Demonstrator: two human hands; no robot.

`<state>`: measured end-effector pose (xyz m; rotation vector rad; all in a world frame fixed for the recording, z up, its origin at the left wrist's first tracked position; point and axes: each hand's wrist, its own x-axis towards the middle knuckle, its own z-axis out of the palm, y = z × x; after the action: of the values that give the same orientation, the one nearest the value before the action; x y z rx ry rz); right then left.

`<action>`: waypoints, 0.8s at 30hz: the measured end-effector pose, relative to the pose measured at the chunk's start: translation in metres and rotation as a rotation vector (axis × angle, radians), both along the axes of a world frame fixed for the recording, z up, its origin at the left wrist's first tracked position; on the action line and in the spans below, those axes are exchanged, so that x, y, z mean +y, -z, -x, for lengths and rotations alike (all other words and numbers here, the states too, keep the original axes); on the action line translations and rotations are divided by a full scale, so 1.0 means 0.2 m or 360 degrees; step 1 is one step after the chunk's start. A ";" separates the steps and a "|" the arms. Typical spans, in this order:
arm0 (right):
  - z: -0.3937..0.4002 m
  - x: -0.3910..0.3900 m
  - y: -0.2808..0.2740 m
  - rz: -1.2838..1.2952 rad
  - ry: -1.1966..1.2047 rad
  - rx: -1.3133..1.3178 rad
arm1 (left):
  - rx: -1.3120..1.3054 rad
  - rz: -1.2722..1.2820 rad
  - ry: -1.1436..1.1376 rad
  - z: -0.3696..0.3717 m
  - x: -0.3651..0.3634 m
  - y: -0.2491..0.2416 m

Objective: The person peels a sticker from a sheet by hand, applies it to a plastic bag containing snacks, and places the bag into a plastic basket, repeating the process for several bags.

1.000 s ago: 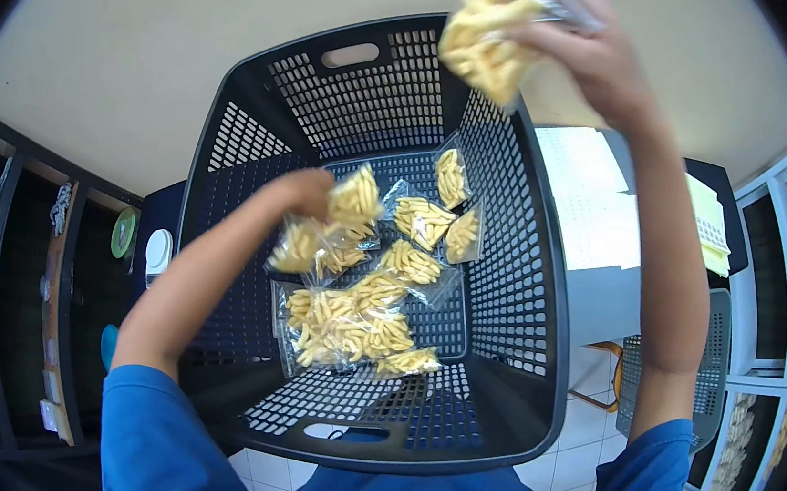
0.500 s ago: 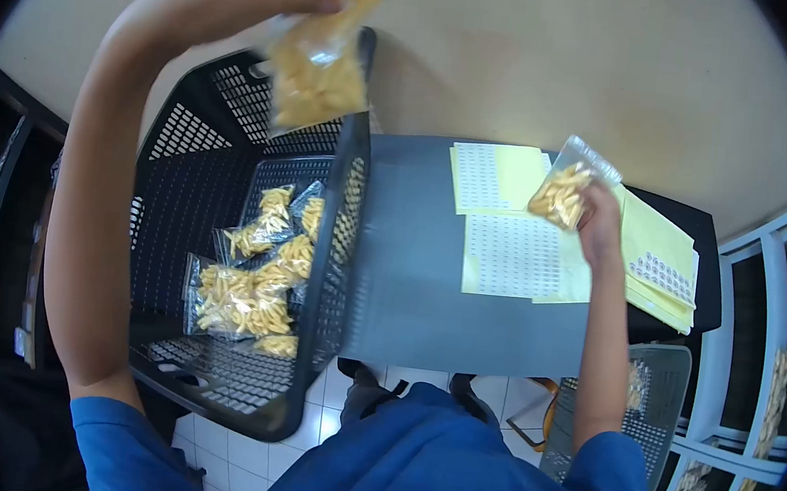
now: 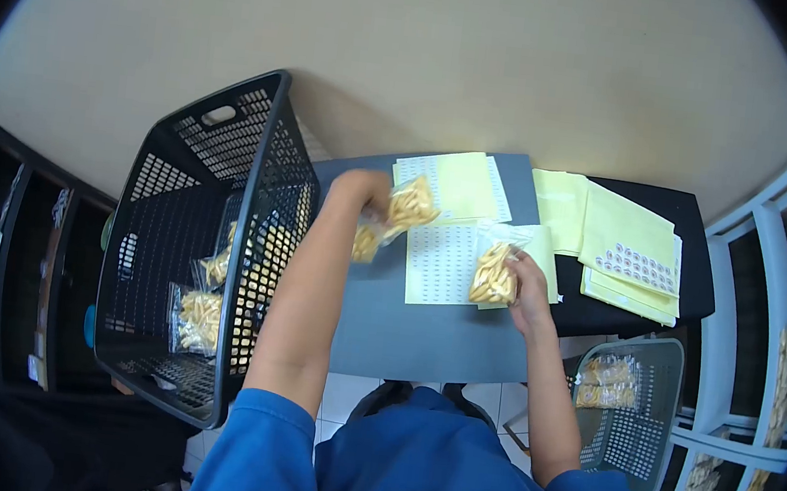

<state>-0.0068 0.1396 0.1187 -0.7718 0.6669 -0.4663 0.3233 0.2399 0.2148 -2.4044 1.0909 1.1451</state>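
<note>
Over the left part of the grey table [image 3: 431, 345], my left hand [image 3: 372, 193] is closed on clear plastic bags of pale yellow snack sticks [image 3: 412, 206]; another bag [image 3: 366, 243] hangs beneath it. My right hand [image 3: 529, 289] grips one more snack bag [image 3: 493, 277] by its side, fingers wrapped around its edge. This bag is above a sheet of small printed labels [image 3: 439, 265]. Behind it, more label sheets and yellow paper [image 3: 467, 184] lie on the table.
On the left stands a tall black perforated basket [image 3: 184, 142] with several snack bags [image 3: 198, 321] inside. Stacked yellow sheets [image 3: 630, 232] cover the black surface at right. A lower grey basket [image 3: 665, 399] at right holds bags. Shelves [image 3: 737, 445] flank the far right.
My left hand has come down from above the black basket to the table, still with its bags. My right hand has lowered slightly and shifted left with its bag. The view has shifted.
</note>
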 end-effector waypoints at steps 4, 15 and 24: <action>0.02 0.10 -0.03 0.0003 -0.0016 0.0051 | -0.0203 0.0197 -0.0065 -0.11 0.11 0.33; -0.23 0.29 0.02 0.0281 -0.0167 0.0146 | 0.0145 0.2328 -0.1009 0.48 0.31 0.48; -0.17 0.44 -0.05 0.0548 -0.0287 0.0209 | 0.1273 0.2011 -0.1537 0.78 0.58 0.50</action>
<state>0.0272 0.2280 0.1287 -1.1857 0.6391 -0.3714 0.1678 0.3552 0.1150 -3.8268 0.9389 2.4017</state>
